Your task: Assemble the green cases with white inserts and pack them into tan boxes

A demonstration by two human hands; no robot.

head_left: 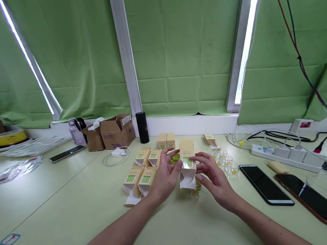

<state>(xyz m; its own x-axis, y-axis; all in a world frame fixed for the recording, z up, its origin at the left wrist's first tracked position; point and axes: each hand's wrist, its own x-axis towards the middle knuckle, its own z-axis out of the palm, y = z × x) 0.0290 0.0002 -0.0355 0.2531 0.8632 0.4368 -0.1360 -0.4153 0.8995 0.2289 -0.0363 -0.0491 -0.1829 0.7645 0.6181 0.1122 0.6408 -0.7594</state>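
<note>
A small tan cardboard box [187,151] with a green label window stands between my hands, its white-lined bottom flap hanging open toward me. My left hand [168,174] grips its left side with thumb and fingers. On the right side, my right hand [215,178] has its fingers and thumb against the box. Just below the flap, a small clear cup with a yellow-green content [195,191] is partly hidden. Left of my left hand stand several similar boxes [134,179], the front ones with open flaps. Green pieces [175,158] show behind my left fingers.
Clear cups with yellow centres [225,160] stand right of my right hand, near another open box [211,141]. Two phones [266,184] and a power strip [288,156] lie further right. Brown cartons [118,132] and a black cylinder [142,128] stand at the back.
</note>
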